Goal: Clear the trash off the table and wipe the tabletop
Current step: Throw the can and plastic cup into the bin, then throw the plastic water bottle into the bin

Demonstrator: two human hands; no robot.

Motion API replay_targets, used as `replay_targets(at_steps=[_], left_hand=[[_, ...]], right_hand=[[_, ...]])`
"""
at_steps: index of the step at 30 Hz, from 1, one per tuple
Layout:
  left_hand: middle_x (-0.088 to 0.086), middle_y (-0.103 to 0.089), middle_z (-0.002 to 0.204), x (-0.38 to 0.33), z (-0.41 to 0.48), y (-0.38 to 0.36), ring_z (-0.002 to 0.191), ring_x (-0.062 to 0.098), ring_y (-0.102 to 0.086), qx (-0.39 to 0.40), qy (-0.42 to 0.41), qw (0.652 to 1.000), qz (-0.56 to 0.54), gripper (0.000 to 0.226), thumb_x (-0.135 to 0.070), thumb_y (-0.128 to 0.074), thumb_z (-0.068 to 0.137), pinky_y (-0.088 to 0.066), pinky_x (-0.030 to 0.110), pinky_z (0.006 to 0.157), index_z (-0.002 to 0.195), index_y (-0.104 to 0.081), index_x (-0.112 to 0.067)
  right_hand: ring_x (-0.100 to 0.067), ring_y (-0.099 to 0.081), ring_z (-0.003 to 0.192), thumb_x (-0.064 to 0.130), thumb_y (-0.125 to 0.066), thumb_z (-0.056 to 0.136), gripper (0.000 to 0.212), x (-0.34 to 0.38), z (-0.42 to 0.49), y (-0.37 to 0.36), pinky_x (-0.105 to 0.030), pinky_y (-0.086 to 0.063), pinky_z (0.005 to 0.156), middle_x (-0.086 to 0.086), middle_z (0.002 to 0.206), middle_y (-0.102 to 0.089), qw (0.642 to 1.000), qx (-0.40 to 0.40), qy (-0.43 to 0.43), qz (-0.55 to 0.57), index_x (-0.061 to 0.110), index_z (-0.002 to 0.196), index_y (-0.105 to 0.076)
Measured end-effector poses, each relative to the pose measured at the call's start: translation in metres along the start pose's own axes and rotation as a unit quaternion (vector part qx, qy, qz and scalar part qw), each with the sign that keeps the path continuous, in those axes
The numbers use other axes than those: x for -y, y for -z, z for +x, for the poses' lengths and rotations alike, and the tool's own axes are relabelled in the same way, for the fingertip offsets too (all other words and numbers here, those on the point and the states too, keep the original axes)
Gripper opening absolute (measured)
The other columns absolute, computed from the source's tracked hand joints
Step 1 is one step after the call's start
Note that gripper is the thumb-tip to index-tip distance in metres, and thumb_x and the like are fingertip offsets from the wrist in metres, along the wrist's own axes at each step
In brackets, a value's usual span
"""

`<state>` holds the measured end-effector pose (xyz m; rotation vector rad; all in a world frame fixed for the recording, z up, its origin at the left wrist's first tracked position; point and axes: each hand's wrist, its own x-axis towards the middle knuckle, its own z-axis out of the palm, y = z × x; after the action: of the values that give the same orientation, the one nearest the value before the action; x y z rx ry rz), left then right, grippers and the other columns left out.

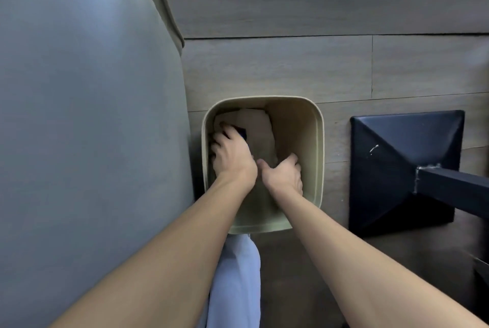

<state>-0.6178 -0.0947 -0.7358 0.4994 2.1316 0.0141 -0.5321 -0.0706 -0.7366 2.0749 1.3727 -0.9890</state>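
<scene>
A beige square trash bin (318, 142) stands on the wooden floor below me. Both my arms reach down into it. My left hand (232, 155) is deep in the bin's left side, fingers curled over a dark object (242, 133) that lies against pale crumpled paper (259, 129). My right hand (284, 177) is inside the bin near its middle, fingers spread and bent, resting on the trash with nothing clearly held. The tabletop is out of view.
A large grey upholstered seat (87, 116) fills the left side, touching the bin. The black square table base (397, 169) with its post (455, 187) stands right of the bin. My pale trouser leg (235, 282) shows below the bin.
</scene>
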Motion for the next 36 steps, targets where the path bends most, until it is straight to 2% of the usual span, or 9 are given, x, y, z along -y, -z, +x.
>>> replay_targets(at_steps=[4,7,10,12,18,24,29,32,36], left_hand=[[0.018,-0.037,0.136,0.018,-0.036,0.019,0.13,0.037,-0.034,-0.041,-0.198,0.975,0.094,0.047,-0.013,-0.059,0.086,-0.037,0.045,0.105,0.127,-0.037,-0.007],[0.017,-0.036,0.142,0.031,-0.073,0.043,0.138,0.036,-0.026,-0.054,-0.284,0.95,0.117,0.045,-0.011,-0.053,0.088,-0.031,0.044,0.112,0.13,-0.039,-0.007],[0.014,-0.031,0.148,0.029,-0.121,0.079,0.139,0.035,-0.025,-0.06,-0.28,0.948,0.14,0.051,-0.02,-0.048,0.092,-0.028,0.047,0.113,0.14,-0.031,-0.012],[0.013,-0.022,0.155,0.019,-0.161,0.11,0.143,0.033,-0.019,-0.073,-0.269,0.947,0.157,0.06,-0.027,-0.046,0.094,-0.022,0.057,0.112,0.147,-0.02,-0.018],[0.004,-0.001,0.161,-0.017,-0.3,0.205,0.148,0.032,0.005,-0.061,-0.239,0.954,0.169,0.067,-0.039,-0.043,0.095,0.0,0.073,0.107,0.15,-0.007,-0.03],[0.006,-0.006,0.161,-0.027,-0.456,0.267,0.147,0.035,0.002,-0.078,-0.249,0.949,0.178,0.062,-0.043,-0.042,0.095,-0.004,0.072,0.108,0.149,-0.017,-0.026],[0.009,-0.015,0.159,-0.047,-0.567,0.274,0.146,0.033,-0.01,-0.087,-0.305,0.931,0.178,0.064,-0.047,-0.043,0.093,-0.015,0.063,0.113,0.148,-0.021,-0.023],[0.007,-0.029,0.153,-0.074,-0.618,0.258,0.143,0.03,-0.023,-0.102,-0.362,0.901,0.214,0.059,-0.049,-0.043,0.091,-0.027,0.055,0.111,0.142,-0.032,-0.022],[0.006,-0.046,0.139,-0.125,-0.685,0.217,0.13,0.028,-0.043,-0.099,-0.477,0.826,0.283,0.052,-0.051,-0.04,0.091,-0.041,0.045,0.102,0.132,-0.042,-0.02]], right_hand=[[-0.032,-0.043,0.129,0.044,-0.055,0.09,0.068,-0.011,-0.033,0.031,-0.043,-0.038,0.1,-0.008,0.145,-0.039,0.993,-0.01,0.095,-0.067,0.02,0.146,-0.024],[-0.027,-0.043,0.13,0.046,-0.052,0.09,0.067,-0.011,-0.073,0.066,-0.043,-0.037,0.101,-0.004,0.145,-0.041,0.978,-0.04,0.169,-0.12,0.024,0.146,-0.023],[-0.022,-0.037,0.135,0.051,-0.05,0.089,0.068,-0.007,-0.117,0.105,-0.042,-0.028,0.112,0.001,0.145,-0.041,0.958,-0.072,0.224,-0.165,0.025,0.147,-0.023],[-0.022,-0.03,0.139,0.053,-0.048,0.089,0.068,-0.006,-0.153,0.134,-0.045,-0.019,0.117,0.002,0.147,-0.039,0.95,-0.081,0.241,-0.181,0.025,0.147,-0.024],[-0.026,-0.017,0.146,0.056,-0.041,0.091,0.065,-0.017,-0.282,0.228,-0.049,-0.007,0.119,-0.003,0.155,-0.029,0.942,-0.088,0.286,-0.155,0.025,0.146,-0.029],[-0.021,-0.037,0.137,0.052,-0.043,0.092,0.054,-0.093,-0.421,0.325,-0.043,-0.024,0.116,-0.004,0.146,-0.046,0.899,-0.092,0.404,-0.143,0.022,0.136,-0.047],[-0.019,-0.039,0.136,0.049,-0.047,0.092,0.05,-0.192,-0.491,0.388,-0.039,-0.025,0.117,-0.003,0.144,-0.048,0.896,-0.158,0.407,-0.076,0.024,0.135,-0.049],[-0.022,-0.04,0.135,0.053,-0.041,0.091,0.053,-0.265,-0.515,0.415,-0.039,-0.024,0.117,-0.004,0.144,-0.046,0.907,-0.191,0.375,-0.03,0.025,0.135,-0.05],[-0.023,-0.046,0.131,0.06,-0.035,0.085,0.061,-0.379,-0.541,0.441,-0.04,-0.027,0.114,-0.003,0.14,-0.052,0.921,-0.271,0.278,0.02,0.025,0.131,-0.054]])
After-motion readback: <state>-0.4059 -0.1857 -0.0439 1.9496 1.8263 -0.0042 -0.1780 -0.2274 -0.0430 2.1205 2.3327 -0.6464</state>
